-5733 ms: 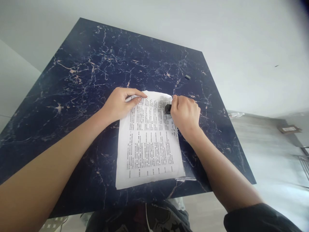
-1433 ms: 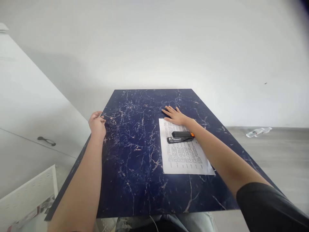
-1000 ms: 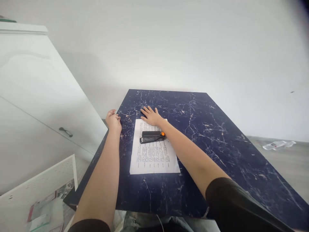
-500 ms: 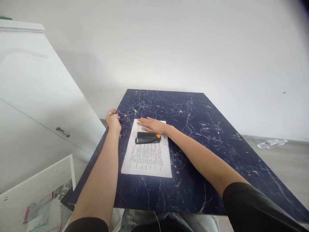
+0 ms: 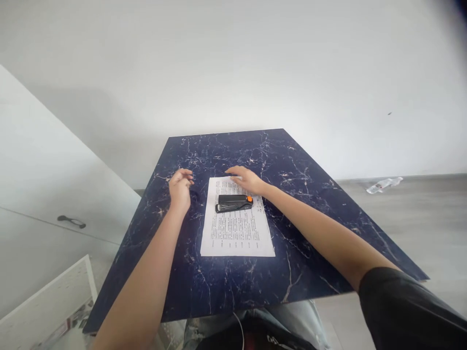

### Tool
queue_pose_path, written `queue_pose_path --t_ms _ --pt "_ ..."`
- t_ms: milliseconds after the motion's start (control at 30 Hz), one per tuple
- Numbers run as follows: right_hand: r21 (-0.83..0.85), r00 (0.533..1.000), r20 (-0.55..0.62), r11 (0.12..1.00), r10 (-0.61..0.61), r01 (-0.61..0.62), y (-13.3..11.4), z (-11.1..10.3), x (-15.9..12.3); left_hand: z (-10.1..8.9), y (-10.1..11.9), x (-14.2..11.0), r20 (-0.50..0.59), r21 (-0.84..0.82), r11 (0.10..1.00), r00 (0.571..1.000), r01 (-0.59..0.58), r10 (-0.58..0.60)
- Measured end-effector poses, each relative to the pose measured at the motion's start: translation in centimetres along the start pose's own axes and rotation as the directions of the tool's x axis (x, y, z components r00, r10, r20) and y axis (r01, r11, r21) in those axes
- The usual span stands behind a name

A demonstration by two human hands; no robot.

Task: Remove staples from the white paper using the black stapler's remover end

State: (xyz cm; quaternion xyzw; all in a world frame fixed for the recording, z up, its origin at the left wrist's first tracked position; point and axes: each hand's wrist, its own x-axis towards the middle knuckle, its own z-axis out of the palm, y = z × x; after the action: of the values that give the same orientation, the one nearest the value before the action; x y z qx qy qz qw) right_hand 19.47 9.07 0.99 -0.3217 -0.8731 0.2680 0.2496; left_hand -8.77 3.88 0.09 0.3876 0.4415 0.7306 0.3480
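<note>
Printed paper sheets lie on the dark blue marbled table. On top of them rests a black stapler with an orange patch at its right end. My left hand is over the table to the left of the paper, its fingers loosely bent and apart, and nothing shows in them. Near the far edge of the paper is my right hand, fingers loosely stretched and spread just beyond the stapler. Whether its fingertips touch the sheet I cannot tell.
A white cabinet with a dark handle stands at the left. Below it is a white open drawer or bin with items inside. Crumpled clear plastic lies on the floor at the right, by the white wall.
My left hand has come from the table's left edge inward over the tabletop. The right hand has lifted from lying flat on the paper and shifted toward its far edge. The view has turned slightly.
</note>
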Motion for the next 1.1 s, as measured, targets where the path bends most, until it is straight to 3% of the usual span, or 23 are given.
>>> queue_pose_path --t_ms 67,133,200,267,467,567,633,667,733,800,833,900,1000,1100 --pt "0.178 0.977 -0.026 0.962 0.214 -0.206 -1.1 -0.9 -2.3 2.3 -0.1 -2.3 0.218 -0.013 0.991 0.968 0.132 -0.125" --pt "0.365 0.933 0.140 0.859 0.330 -0.359 -2.4 -1.6 -4.8 3.9 -0.3 -3.8 0.338 -0.003 0.975 0.918 0.222 -0.208" --pt "0.486 0.883 0.294 0.738 0.366 -0.468 -3.7 -1.9 -6.8 4.7 -0.7 -4.6 0.366 -0.003 0.962 0.895 0.274 -0.254" --pt "0.559 0.844 0.374 0.633 0.384 -0.535 -4.7 -1.6 -8.1 4.9 -1.1 -4.6 0.355 -0.018 0.950 0.891 0.310 -0.284" --pt "0.722 0.774 0.438 0.334 0.457 -0.606 -4.4 -0.6 -8.0 3.8 -0.8 -3.4 0.363 -0.083 0.908 0.861 0.412 -0.357" --pt "0.723 0.736 0.445 0.282 0.510 -0.631 -3.6 -0.7 -7.9 3.1 -0.3 -2.6 0.438 -0.056 0.893 0.814 0.447 -0.381" --pt "0.707 0.752 0.420 0.336 0.508 -0.622 -3.4 -0.7 -8.1 2.8 -0.1 -2.3 0.452 -0.055 0.886 0.803 0.460 -0.389" --pt "0.691 0.780 0.387 0.405 0.492 -0.599 -3.5 -0.6 -8.2 2.8 -0.1 -2.2 0.450 -0.059 0.883 0.802 0.466 -0.393" --pt "0.609 0.865 0.275 0.620 0.420 -0.495 -3.9 -0.3 -8.3 2.8 0.0 -2.2 0.459 -0.061 0.878 0.794 0.475 -0.397" --pt "0.427 0.947 0.109 0.846 0.301 -0.318 -4.5 0.3 -8.3 2.9 0.1 -2.4 0.488 -0.046 0.882 0.781 0.468 -0.389" --pt "0.320 0.971 0.021 0.918 0.240 -0.234 -4.8 0.6 -8.2 2.9 0.1 -2.5 0.505 -0.038 0.887 0.775 0.461 -0.381" --pt "0.155 0.982 -0.120 0.980 0.145 -0.126 -5.3 1.2 -8.0 3.0 0.2 -2.7 0.531 -0.033 0.894 0.766 0.446 -0.362" --pt "0.062 0.967 -0.243 0.996 0.075 -0.062 -5.7 1.5 -8.0 3.0 0.2 -2.8 0.564 -0.056 0.887 0.748 0.458 -0.350" --pt "-0.075 0.909 -0.417 0.997 -0.029 -0.002 -5.9 1.0 -8.5 2.8 0.1 -2.7 0.629 -0.051 0.840 0.671 0.540 -0.394"
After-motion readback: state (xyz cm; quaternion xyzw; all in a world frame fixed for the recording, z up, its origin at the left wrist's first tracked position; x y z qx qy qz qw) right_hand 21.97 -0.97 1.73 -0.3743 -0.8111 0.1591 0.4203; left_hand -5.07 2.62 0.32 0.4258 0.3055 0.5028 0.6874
